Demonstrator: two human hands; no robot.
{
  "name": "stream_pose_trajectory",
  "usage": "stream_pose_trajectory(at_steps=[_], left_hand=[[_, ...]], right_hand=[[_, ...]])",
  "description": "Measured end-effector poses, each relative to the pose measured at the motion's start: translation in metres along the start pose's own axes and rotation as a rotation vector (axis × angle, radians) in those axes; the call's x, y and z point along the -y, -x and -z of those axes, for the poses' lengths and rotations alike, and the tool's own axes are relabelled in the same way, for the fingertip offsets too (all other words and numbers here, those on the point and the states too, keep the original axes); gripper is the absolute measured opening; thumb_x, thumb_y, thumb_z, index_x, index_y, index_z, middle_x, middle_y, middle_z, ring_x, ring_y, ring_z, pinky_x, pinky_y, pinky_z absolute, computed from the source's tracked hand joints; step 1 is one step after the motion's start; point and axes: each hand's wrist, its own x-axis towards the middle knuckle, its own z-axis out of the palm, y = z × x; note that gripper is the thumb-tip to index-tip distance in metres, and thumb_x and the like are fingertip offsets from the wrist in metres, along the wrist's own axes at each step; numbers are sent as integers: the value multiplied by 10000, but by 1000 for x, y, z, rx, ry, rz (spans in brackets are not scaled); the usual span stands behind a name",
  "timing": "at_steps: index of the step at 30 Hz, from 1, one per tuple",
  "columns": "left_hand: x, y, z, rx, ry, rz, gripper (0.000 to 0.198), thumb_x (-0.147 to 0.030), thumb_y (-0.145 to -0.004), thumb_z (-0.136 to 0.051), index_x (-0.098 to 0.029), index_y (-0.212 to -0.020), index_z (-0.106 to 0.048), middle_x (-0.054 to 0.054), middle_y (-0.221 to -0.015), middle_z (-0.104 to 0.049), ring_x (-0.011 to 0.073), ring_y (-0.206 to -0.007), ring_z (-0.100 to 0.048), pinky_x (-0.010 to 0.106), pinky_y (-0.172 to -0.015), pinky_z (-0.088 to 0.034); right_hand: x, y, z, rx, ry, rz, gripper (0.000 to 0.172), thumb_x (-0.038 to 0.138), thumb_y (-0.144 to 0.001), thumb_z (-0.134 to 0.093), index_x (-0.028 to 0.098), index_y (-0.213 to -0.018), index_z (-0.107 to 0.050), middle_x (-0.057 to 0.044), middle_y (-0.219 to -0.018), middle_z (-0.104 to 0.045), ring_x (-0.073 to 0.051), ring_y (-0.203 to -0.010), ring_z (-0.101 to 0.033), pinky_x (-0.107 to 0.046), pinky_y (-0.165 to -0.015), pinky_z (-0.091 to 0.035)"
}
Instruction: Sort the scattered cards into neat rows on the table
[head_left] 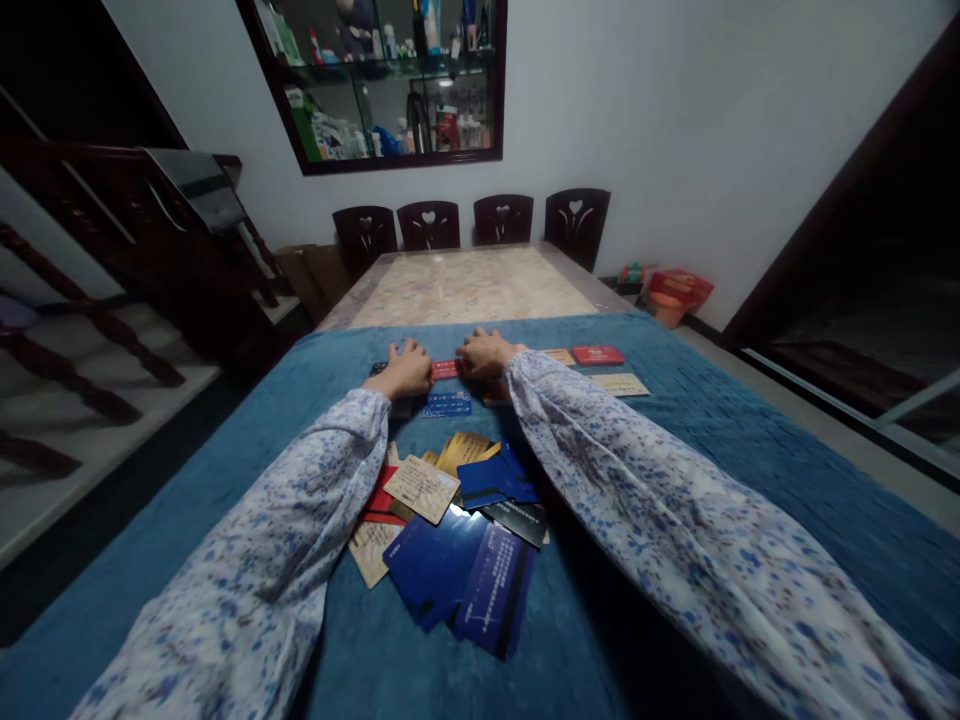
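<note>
A flat, rectangular red card [447, 369] lies near the frame's centre, between left hand [405, 370] and right hand [486, 354], fingers curved at its ends; whether either grips it, I cannot tell. Lower centre, a heap of smooth, glossy cards [439, 565] overlaps on soft-napped blue cloth [697, 400] covering the mottled worktop [472, 285].

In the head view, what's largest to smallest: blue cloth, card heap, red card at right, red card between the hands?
1. Blue cloth
2. Card heap
3. Red card at right
4. Middle red card, by what shows; the left hand and right hand crowd its ends, so full size is unsure.
</note>
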Motion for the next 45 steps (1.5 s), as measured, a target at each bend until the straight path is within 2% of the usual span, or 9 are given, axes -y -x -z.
stream_pose_trajectory(at_steps=[6,13,24,30,38,41,45], left_hand=[[3,12,-2,-63,-41,-40,296,-199,-869,-558,-179,-1139,-678,177,-1331,-606,377,-1351,-404,667,-1099,-317],[4,42,-4,-150,3,-92,370,-168,-861,-533,-183,-1208,-660,178,-1330,-605,381,-1352,-406,676,-1094,-303],[0,84,-24,-253,119,-150,415,-162,-836,-567,-238,-1230,-674,138,-1300,-626,368,-1337,-402,646,-1087,-261],[-4,111,-30,-304,155,-183,431,-146,-832,-564,-243,-1237,-674,130,-1297,-641,358,-1327,-409,643,-1087,-254],[-8,135,-51,-399,225,-206,348,-203,-891,-560,-239,-1211,-691,125,-1250,-656,351,-1307,-445,640,-1128,-232],[-9,147,-52,-398,245,-210,338,-210,-920,-527,-244,-1214,-691,115,-1243,-664,336,-1305,-446,633,-1124,-223],[-10,166,-46,-328,306,-261,327,-245,-973,-473,-255,-1214,-694,101,-1250,-681,324,-1311,-448,614,-1108,-252]], right_hand=[[4,19,8,-65,9,48,389,366,-934,-578,193,-1266,-686,-183,-1308,-618,-365,-1243,-418,-485,-944,-385],[10,41,12,-124,-6,90,347,305,-942,-590,181,-1244,-707,-172,-1294,-648,-344,-1212,-421,-432,-872,-347],[31,83,16,-187,-47,131,266,266,-960,-550,182,-1102,-759,-149,-1221,-699,-319,-1205,-450,-410,-846,-325],[43,102,12,-185,-54,153,273,277,-964,-548,197,-1124,-753,-136,-1233,-700,-317,-1204,-444,-415,-863,-325],[61,120,3,-173,-68,183,285,308,-952,-586,202,-1169,-737,-140,-1239,-696,-327,-1233,-428,-440,-904,-320],[71,129,2,-179,-93,199,294,321,-964,-576,200,-1184,-730,-138,-1242,-697,-320,-1218,-437,-438,-904,-318],[84,140,3,-211,-115,243,301,359,-986,-551,192,-1164,-727,-139,-1218,-697,-316,-1193,-446,-446,-910,-313]])
